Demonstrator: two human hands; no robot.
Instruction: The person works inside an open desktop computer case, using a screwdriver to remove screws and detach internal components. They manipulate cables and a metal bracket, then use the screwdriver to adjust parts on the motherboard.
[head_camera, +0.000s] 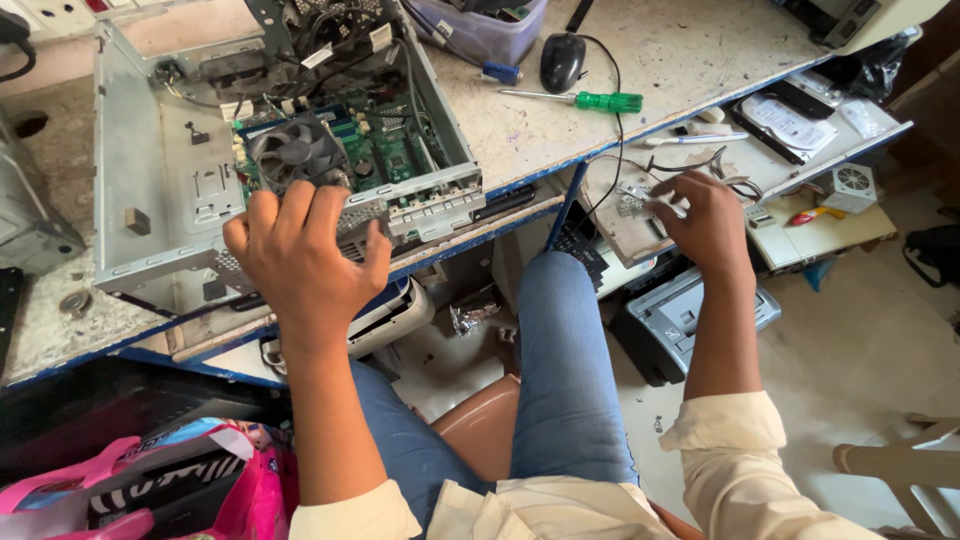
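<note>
An open grey computer case (140, 170) lies on the worn bench, its green motherboard (385, 150) and black cooling fan (295, 150) exposed. My left hand (300, 255) rests on the case's near metal edge, fingers curled over it beside the fan. My right hand (705, 220) reaches into a pull-out shelf (620, 235) below the bench and pinches a small metal part (635, 203) among loose wires. My knees in blue jeans are under the bench.
A green-handled screwdriver (590, 100), a blue-handled screwdriver (490, 70) and a black mouse (562, 60) lie on the bench. A hard drive (785, 125) and a small white fan (853, 185) sit on the right shelves. A grey printer (690, 320) stands on the floor; pink bags (150, 490) lie at lower left.
</note>
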